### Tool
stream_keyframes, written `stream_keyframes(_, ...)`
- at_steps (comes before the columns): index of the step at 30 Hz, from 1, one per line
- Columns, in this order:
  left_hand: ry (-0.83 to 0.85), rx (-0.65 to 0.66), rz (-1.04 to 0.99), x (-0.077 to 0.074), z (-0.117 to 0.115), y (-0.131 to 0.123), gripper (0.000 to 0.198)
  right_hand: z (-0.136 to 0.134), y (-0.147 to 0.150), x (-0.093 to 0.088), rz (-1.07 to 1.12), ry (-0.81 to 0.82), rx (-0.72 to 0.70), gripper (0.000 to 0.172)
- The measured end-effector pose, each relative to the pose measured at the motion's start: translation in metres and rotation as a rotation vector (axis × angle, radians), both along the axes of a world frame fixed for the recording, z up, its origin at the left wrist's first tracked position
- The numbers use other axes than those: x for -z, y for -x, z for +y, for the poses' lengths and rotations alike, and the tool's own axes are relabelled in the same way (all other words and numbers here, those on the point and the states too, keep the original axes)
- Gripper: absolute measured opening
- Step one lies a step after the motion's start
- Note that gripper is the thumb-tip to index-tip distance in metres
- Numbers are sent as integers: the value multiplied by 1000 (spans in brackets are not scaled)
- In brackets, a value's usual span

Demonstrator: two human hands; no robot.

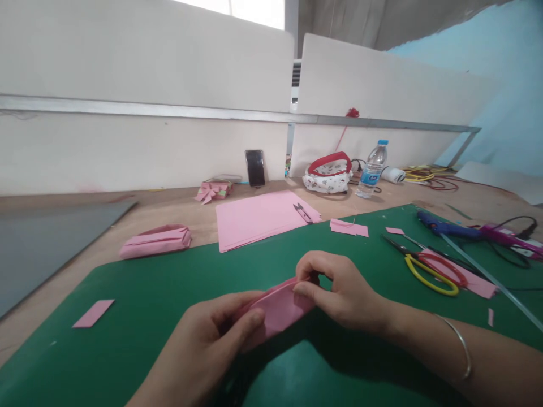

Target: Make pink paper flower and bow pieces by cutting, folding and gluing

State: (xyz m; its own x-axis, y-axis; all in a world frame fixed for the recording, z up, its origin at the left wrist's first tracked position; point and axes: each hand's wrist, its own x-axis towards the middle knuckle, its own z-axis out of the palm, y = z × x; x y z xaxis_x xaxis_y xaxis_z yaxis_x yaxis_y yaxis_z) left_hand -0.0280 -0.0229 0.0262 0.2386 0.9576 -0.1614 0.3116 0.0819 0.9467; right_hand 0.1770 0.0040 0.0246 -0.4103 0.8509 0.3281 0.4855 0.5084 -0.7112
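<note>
1. The left hand [212,333] grips the folded paper [282,311] at its left end, thumb on the near face, fingers behind it.
2. The right hand [339,285] pinches the upper right corner of the same piece between thumb and fingers; a bracelet [464,350] circles that wrist.
3. The folded paper is held tilted above the green mat [169,282], its right end higher; the hands cover parts of both ends.
4. Beyond it, the sheets [254,217] lie stacked, overlapping the mat's far edge, with the snips [302,213] resting on top.
5. Left of the stack is a pink packet [156,241]; nearer, a loose slip [94,314] lies on the mat.
6. Right of the stack are small scraps [349,227].
7. Farther right, the scissors [432,275] lie partly over a pink strip [479,285], blocking some of it. The glue gun [449,227] lies behind, and a clear stick [492,280] slants past the strip's end.
8. Along the back stand a phone [255,168] leaning on the panel [190,152], a pouch [328,178] and an upright bottle [370,176]; cables [428,174] lie tangled beyond the bottle.
</note>
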Motion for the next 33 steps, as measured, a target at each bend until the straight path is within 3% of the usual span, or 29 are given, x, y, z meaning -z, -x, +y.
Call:
stream_keyframes(8,-79,-8,87,0,0,0,30,-4,1,5,65,-27,25,10)
stream_keyframes(12,-131,85,241,3,1,-2,36,-3,1,8,129,-46,-50,21)
stream_keyframes(17,-266,222,394,5,-3,-6,19,-8,5,9,137,-14,-170,24)
stream_keyframes(20,-285,228,428,4,-6,-6,32,-10,8,10,202,102,-144,23)
stream_keyframes(24,-266,201,390,5,-8,-5,39,-7,12,12,318,401,-110,24)
stream_keyframes(28,-217,124,322,5,-7,-6,34,-3,13,9,238,637,-113,10)
stream_keyframes(30,-127,104,228,5,-6,-7,32,-4,12,7,152,619,-106,16)
stream_keyframes(33,40,138,30,6,-5,-10,36,-6,10,4,56,401,-92,17)
